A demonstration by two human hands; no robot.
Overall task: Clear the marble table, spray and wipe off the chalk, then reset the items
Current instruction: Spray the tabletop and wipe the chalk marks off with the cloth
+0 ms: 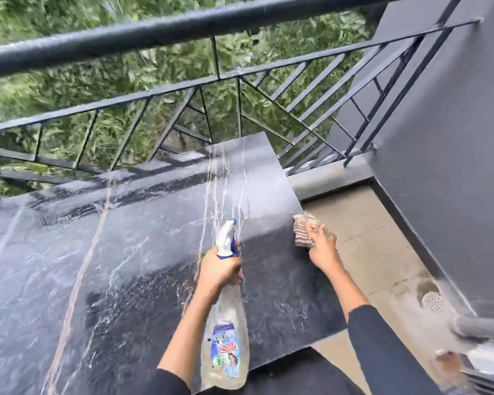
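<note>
Both hands grip: left hand [218, 270] spray bottle [226, 337], right hand [322, 249] cloth [301, 232].

Worktop [126, 252]: left and near portions cut off by the frame edges; surface streaked by motion blur. Spray bottle [226, 337]: neck hidden inside the left hand [218, 270]; label print too blurred to read. Cloth [303, 230]: rear part covered by the right hand [321, 248]. Both forearms run out of frame below the hands. Objects right of the right hand, at the frame's lower corner, blurred beyond identification
</note>
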